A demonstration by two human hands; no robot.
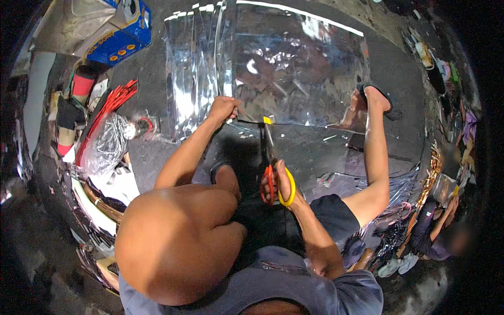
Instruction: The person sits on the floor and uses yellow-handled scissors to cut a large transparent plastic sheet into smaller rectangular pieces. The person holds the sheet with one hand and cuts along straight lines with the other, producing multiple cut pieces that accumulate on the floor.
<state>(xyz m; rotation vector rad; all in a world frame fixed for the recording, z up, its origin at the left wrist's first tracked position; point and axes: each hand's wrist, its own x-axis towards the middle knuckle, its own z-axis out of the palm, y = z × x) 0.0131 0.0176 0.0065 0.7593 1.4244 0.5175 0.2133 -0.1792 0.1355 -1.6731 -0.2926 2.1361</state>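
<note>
A clear, shiny plastic sheet [304,68] lies flat on the dark floor in front of me. My left hand [224,108] is closed at its near left corner, pinching the edge. In my right hand [281,186] is a pair of scissors [271,149] with one red and one yellow handle loop, its blades pointing away from me. Its tips are at the sheet's near edge, beside a small yellow piece [268,120]. Left of the sheet, several long cut strips [191,73] of the same clear plastic lie side by side. My right foot [374,97], in a dark sandal, rests at the sheet's right edge.
A blue and metal tin [123,39] stands at the far left. Nearer are a bundle of red strips [107,113] and a clear bag [107,142] of silvery strands. Clutter lines the right side, where another person [436,231] sits. Plastic scraps [325,181] dot the floor.
</note>
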